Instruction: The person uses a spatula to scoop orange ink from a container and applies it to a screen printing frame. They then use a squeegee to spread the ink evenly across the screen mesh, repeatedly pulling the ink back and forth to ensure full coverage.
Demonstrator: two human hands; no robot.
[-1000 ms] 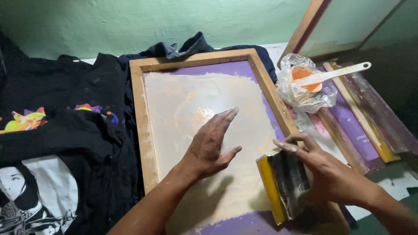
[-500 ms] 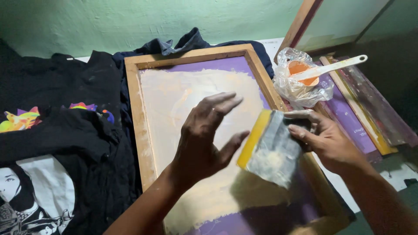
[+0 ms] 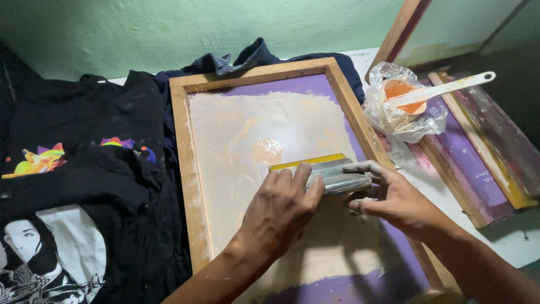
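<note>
A wooden-framed printing screen (image 3: 181, 169) with purple mesh lies in front of me, smeared with pale cream ink. A squeegee (image 3: 323, 169) with a yellow edge and an ink-coated grey handle stands on the mesh near the middle. My left hand (image 3: 284, 208) grips its left half from above. My right hand (image 3: 394, 197) holds its right end, fingers curled over the handle. A dark garment lies under the screen and shows beyond its far edge.
Black printed T-shirts (image 3: 73, 186) are piled at the left. At the right stands a plastic-bagged tub of orange ink (image 3: 402, 98) with a white spatula (image 3: 444, 89) in it. More wooden screens (image 3: 478, 152) lie beside it, and one frame leans on the green wall.
The squeegee went from the screen's right edge, was lifted and tilted, and now stands on the mesh mid-screen. My left hand left the mesh and took hold of it beside the right hand.
</note>
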